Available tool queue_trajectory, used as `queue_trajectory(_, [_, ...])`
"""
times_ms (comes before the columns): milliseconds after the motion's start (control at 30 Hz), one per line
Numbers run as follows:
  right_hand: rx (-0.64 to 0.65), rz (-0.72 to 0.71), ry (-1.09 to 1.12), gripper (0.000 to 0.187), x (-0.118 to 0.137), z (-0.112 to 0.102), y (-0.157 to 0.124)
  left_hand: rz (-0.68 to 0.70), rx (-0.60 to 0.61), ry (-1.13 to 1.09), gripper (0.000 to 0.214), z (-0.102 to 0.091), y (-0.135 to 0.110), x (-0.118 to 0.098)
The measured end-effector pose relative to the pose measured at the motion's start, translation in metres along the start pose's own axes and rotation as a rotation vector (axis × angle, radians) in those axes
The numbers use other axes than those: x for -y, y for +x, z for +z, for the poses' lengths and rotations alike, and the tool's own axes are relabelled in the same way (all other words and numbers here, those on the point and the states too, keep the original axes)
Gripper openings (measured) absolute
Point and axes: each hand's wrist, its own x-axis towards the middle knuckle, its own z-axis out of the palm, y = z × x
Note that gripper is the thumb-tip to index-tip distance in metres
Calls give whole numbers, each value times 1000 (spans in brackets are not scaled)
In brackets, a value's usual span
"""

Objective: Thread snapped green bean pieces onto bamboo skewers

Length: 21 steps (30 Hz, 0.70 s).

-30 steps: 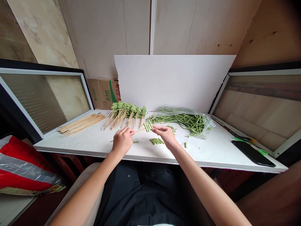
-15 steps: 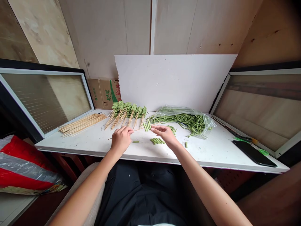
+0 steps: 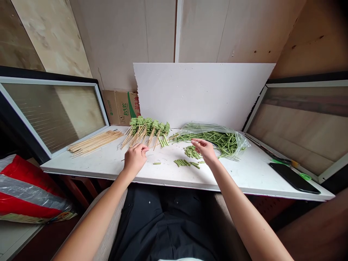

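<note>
My left hand (image 3: 135, 158) is closed around a bamboo skewer, most of it hidden by the fingers. Cut green bean pieces (image 3: 163, 141) sit side by side on its far end. To the right, my right hand (image 3: 204, 149) is held in a pinch above the table, apart from the skewer; whatever its fingertips hold, if anything, I cannot make out. Below it lie a row of cut bean pieces (image 3: 181, 163) and a small pile of more pieces (image 3: 191, 152). One single piece (image 3: 157, 163) rests nearer my left hand.
Finished bean skewers (image 3: 148, 127) are stacked at the back left, beside bare bamboo skewers (image 3: 95, 142). Long beans fill a clear plastic bag (image 3: 231, 141) at the back right. A black phone (image 3: 293, 177) lies on the white table (image 3: 231, 179) at right; a cardboard box (image 3: 119, 108) stands behind.
My right hand has left the bean pieces on the skewer and moved right. The left hand has shifted slightly left with the skewer. The pile of cut pieces shows more fully.
</note>
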Motion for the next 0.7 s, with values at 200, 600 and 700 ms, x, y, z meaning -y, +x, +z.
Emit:
queue_trajectory(200, [62, -127, -304, 55, 19, -31, 4, 7, 16, -11, 17, 2, 0, 3])
queue_trajectory(600, [490, 579, -1144, 34, 34, -114, 4, -32, 66, 1, 16, 3, 0, 7])
queue_trajectory(700, [533, 626, -1151, 33, 22, -108, 5, -34, 81, -5, 17, 5, 0, 10])
